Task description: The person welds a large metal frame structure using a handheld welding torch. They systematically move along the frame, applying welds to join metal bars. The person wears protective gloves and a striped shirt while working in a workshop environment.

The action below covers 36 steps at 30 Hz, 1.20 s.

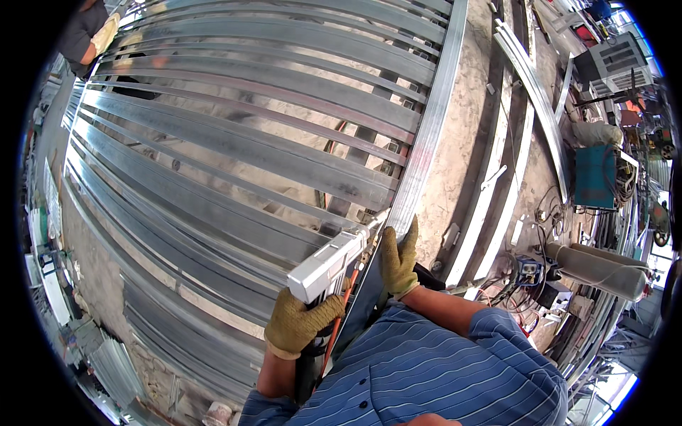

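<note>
My gloved left hand (pixel 302 323) is closed around the grip of a silver, boxy handheld welding gun (pixel 330 263). Its narrow nozzle points at the joint where a flat grey slat meets the long metal side rail (pixel 426 135). An orange-red hose and a black cable run down from the gun beside my left forearm. My gloved right hand (pixel 399 263) lies against the near part of the rail, close to the nozzle, its thumb and fingers stretched apart. Many parallel metal slats (pixel 234 128) reach leftward from the rail, forming a large frame.
Another person's gloved hand (pixel 105 35) is at the frame's far left corner. On the right, long white metal bars (pixel 497 177) lie on the floor near a teal machine (pixel 595 177), a grey gas cylinder (pixel 597 270) and tangled cables. Metal profiles (pixel 117 366) are stacked at lower left.
</note>
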{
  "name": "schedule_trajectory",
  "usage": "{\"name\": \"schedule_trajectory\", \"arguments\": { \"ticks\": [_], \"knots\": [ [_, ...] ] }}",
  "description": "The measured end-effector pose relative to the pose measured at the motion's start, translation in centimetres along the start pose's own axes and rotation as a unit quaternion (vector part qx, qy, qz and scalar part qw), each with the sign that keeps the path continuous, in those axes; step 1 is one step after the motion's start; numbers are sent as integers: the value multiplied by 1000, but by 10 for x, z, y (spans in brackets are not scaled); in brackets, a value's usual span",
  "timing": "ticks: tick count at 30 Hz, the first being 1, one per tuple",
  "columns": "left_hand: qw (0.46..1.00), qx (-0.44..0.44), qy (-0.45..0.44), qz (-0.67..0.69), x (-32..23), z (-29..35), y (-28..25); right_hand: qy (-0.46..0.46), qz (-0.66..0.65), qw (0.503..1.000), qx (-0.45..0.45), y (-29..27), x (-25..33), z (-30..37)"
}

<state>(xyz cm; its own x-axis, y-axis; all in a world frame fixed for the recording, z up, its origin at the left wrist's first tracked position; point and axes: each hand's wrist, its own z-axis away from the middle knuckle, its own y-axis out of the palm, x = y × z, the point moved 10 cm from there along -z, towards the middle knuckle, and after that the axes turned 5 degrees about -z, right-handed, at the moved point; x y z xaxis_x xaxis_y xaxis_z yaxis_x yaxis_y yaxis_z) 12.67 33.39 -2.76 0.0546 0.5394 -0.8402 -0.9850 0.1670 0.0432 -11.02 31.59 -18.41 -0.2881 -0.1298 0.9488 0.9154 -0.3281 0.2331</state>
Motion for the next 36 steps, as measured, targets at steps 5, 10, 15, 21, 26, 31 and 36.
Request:
{"name": "schedule_trajectory", "arguments": {
  "ticks": [5, 10, 15, 21, 26, 31, 36],
  "knots": [
    [997, 15, -35, 64, 8, -15, 4, 17, 8, 1000, -6, -7, -9, -3],
    [996, 22, -41, 71, 12, -20, 4, -17, 50, 998, 37, -6, -8, -3],
    [993, 38, -68, 88, 21, -22, 3, -20, 29, 999, 10, -6, -7, -1],
    [990, 35, -63, 118, 22, -24, 3, -7, 38, 999, -4, -4, 0, -2],
    [989, 37, -53, 132, 16, -25, 5, -29, 59, 998, -14, -11, -7, -2],
    [991, 43, -50, 118, 16, -24, 4, -24, 25, 999, -9, 1, 9, -5],
    [992, 49, -48, 106, 17, -24, 5, -37, 28, 999, -5, 2, 10, -4]
  ]
}}
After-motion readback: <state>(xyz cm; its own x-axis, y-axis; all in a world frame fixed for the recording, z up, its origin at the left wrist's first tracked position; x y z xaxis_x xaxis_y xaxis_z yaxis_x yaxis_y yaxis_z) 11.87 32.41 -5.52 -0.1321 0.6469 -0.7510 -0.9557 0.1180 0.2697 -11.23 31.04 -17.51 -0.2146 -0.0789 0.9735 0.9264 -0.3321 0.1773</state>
